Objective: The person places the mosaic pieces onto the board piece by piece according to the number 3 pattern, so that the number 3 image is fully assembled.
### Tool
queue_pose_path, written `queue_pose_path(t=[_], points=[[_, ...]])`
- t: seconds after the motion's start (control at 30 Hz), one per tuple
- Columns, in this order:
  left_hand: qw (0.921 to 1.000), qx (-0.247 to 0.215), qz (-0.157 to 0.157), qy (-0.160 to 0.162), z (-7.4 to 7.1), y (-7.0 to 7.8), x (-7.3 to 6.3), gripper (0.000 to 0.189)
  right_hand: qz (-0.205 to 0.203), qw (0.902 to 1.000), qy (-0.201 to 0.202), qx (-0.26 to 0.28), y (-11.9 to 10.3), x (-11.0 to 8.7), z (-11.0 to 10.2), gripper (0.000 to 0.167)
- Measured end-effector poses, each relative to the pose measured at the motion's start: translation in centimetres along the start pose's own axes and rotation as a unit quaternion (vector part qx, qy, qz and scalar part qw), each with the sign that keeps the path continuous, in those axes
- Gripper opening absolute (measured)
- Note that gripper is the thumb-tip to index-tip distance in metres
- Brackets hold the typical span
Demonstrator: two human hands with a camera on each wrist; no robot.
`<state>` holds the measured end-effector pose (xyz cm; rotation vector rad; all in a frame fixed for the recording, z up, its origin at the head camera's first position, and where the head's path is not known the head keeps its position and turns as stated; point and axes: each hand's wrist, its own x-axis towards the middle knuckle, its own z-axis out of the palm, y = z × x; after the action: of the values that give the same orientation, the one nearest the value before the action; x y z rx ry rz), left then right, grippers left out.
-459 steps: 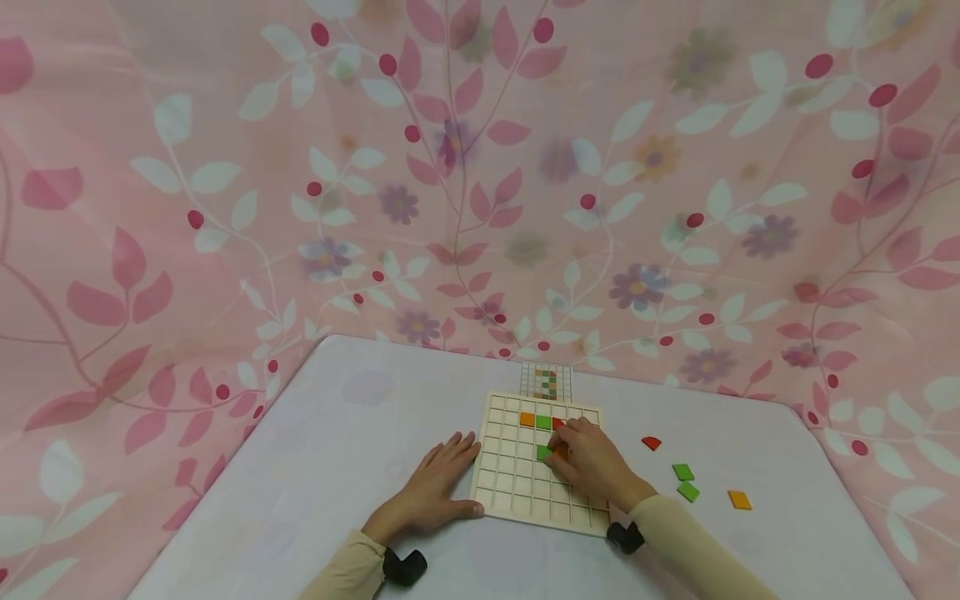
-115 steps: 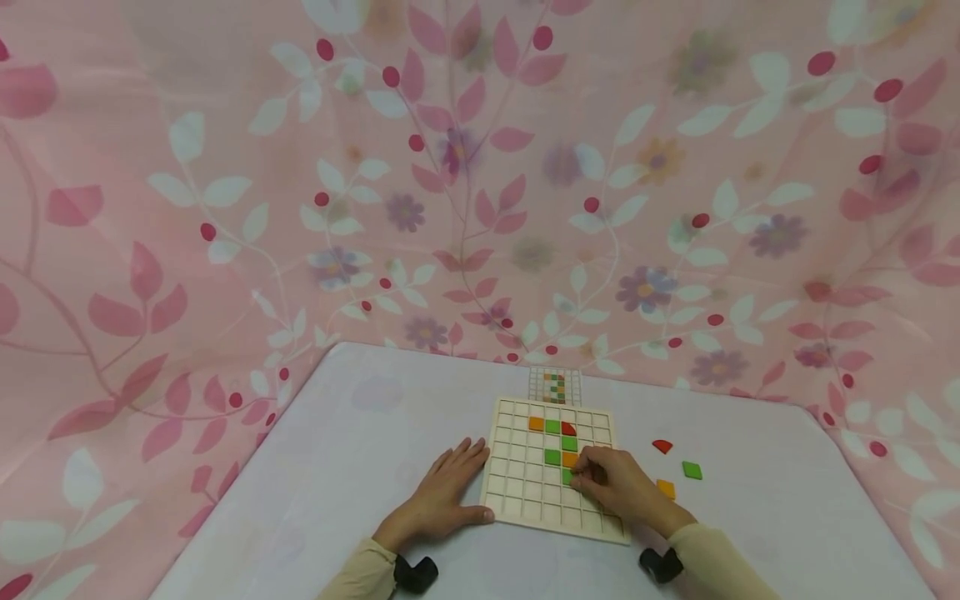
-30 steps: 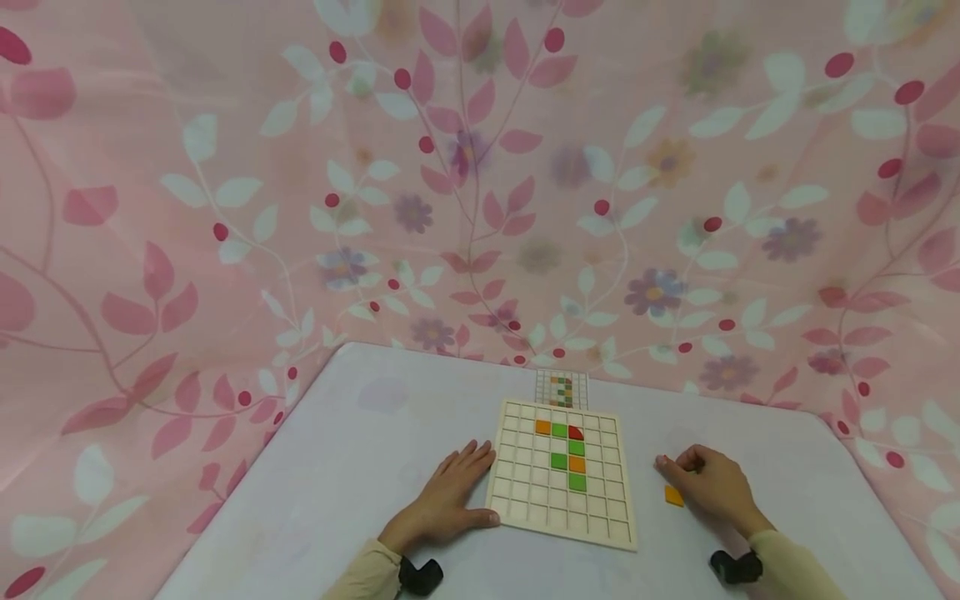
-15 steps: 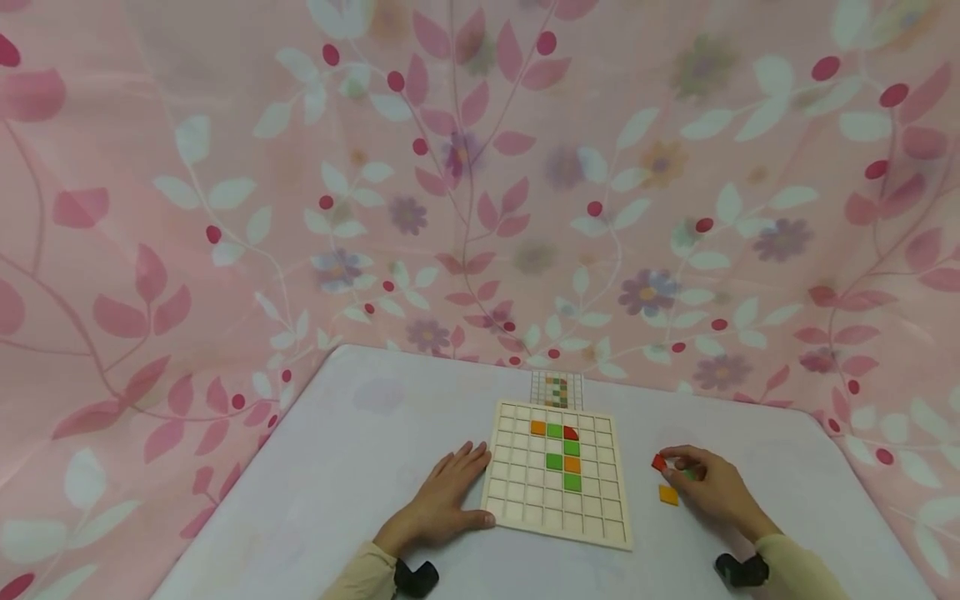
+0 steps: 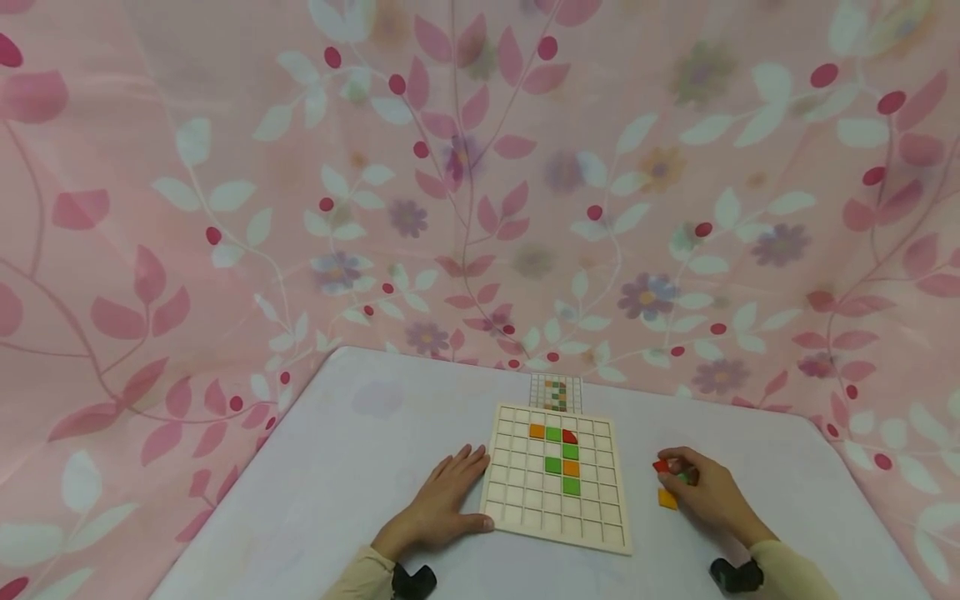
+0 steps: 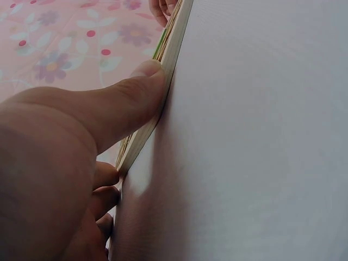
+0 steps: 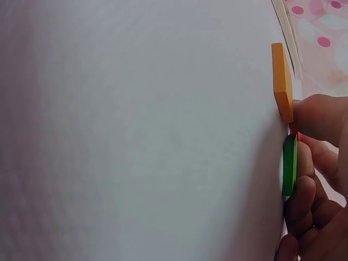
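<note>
My left hand [image 5: 442, 504] lies with fingers spread at the left edge of a pale wooden grid board [image 5: 517, 508]. Its thumb touches the board's near left corner, seen closely in the left wrist view. Seven or so is too fine to count, but several orange, green and red tiles sit in the board's squares, among them an orange tile [image 5: 571, 468]. To the right, my right hand [image 5: 708, 492] pinches a red quarter-round tile [image 5: 661, 467] between thumb and index finger. Its other fingers curl beside a loose green tile [image 7: 290, 166]. A loose orange tile [image 5: 667, 499] lies by the thumb.
A small printed grid card [image 5: 557, 393] with a coloured pattern stands just behind the board. White cloth [image 5: 375, 433] covers the table. A pink floral curtain [image 5: 480, 208] rises behind it and along both sides.
Over the longer span, green tiles were added to the board's right column. My right hand has since moved from the board to the loose tiles and taken the red one. My left hand stays put.
</note>
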<state>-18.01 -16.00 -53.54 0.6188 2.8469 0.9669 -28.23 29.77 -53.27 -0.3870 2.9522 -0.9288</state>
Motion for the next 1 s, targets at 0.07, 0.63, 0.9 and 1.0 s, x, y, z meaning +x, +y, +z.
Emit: queue_pose_path(t=[0.07, 0.63, 0.9, 1.0], points=[[1.0000, -0.002, 0.000, -0.001, 0.0, 0.0, 0.0, 0.095, 0.007, 1.0000, 0.004, 0.002, 0.0, -0.1, 0.1, 0.039], [0.9999, -0.012, -0.007, -0.007, 0.1, -0.2, 0.0, 0.097, 0.044, 0.9987, 0.026, -0.003, -0.6, -0.4, -0.2, 0.047], [0.9998, -0.019, 0.005, 0.001, 0.4, -0.5, -0.1, 0.097, 0.031, 0.9981, 0.051, -0.013, -0.1, -0.3, 0.1, 0.044], [0.9997, -0.025, 0.005, 0.005, 0.6, -0.9, -0.1, 0.098, 0.018, 0.9979, 0.056, -0.027, -0.2, -0.4, 0.1, 0.039]])
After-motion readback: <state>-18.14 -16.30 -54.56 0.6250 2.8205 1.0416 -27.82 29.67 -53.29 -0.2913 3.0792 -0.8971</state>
